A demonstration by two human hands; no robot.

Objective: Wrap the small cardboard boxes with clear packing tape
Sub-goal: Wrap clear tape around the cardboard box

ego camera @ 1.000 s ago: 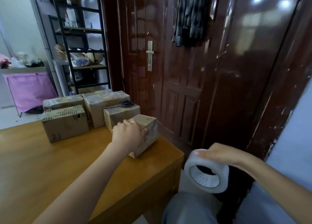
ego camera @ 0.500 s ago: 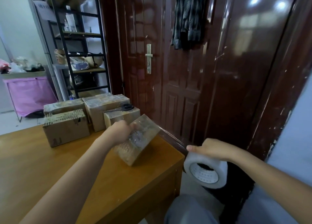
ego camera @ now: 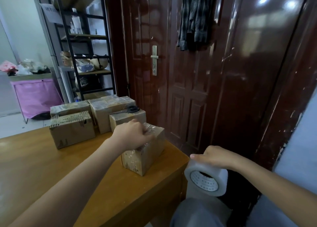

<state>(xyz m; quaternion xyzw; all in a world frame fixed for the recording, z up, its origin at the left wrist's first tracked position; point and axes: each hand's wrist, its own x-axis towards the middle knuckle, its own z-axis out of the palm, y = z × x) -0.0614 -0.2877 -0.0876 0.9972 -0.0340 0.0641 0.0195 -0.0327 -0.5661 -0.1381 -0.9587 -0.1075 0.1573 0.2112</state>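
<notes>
A small cardboard box (ego camera: 145,156), partly covered in shiny clear tape, stands near the right edge of the wooden table (ego camera: 42,166). My left hand (ego camera: 132,134) grips its top from above, fingers curled over the taped far end. My right hand (ego camera: 216,156) holds a big roll of clear packing tape (ego camera: 205,180) off the table's right side, fingers laid over its rim. Whether a tape strand still links roll and box is unclear.
Several more cardboard boxes (ego camera: 72,129) stand grouped behind at the table's far edge, with black scissors (ego camera: 132,109) lying on one. A dark wooden door (ego camera: 188,72) is close on the right, a black shelf rack (ego camera: 85,47) farther back left.
The box was tipped up on an edge half a second ago and now sits flat. My right hand with the roll has shifted slightly lower and closer to the table.
</notes>
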